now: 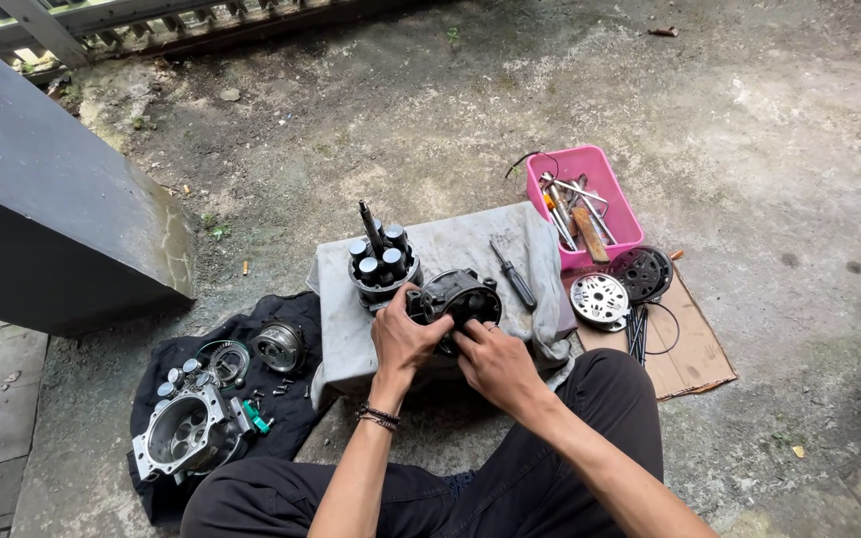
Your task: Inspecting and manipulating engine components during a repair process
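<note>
Hands [450, 349] gripping round metal housing [458, 297], cloth-covered block [351, 319]

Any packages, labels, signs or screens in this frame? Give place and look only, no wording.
No labels, signs or screens show.
Pink plastic tub: right of the cloth-covered block, rectangular, open-topped, holding hand tools.
Flattened cardboard sheet: on the ground below the tub, brown, under two round metal discs.
Both hands grip a dark metal housing.

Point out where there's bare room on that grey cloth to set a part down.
Free: the cloth's strip between the piston cluster and the screwdriver, behind the round housing held by the left hand and right hand. Crowded: the black cloth and cardboard.
</note>
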